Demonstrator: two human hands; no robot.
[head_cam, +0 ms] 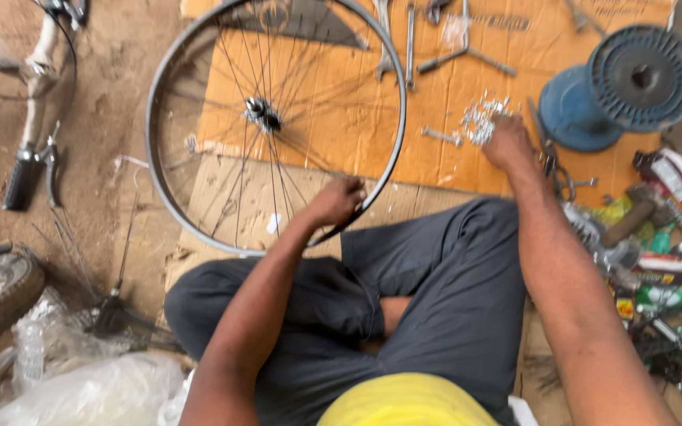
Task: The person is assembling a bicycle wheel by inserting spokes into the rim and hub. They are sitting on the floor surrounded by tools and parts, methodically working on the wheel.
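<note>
A spoked bicycle wheel rim (169, 72) lies flat on brown cardboard (341, 110) in front of my crossed legs, its hub (262, 115) near the middle. My left hand (336, 200) grips the near edge of the rim. My right hand (505, 142) reaches forward to a small heap of shiny metal bits (479, 120) on the cardboard, fingers bent onto the heap. Whether it holds any of them cannot be seen.
Wrenches (409, 43) and a three-way spanner (464, 52) lie at the cardboard's far edge. A blue spool (621, 87) stands at the right, above a clutter of tools and packets (665, 268). A handlebar grip (22, 178), loose spokes (73, 252) and plastic bags (80, 386) lie left.
</note>
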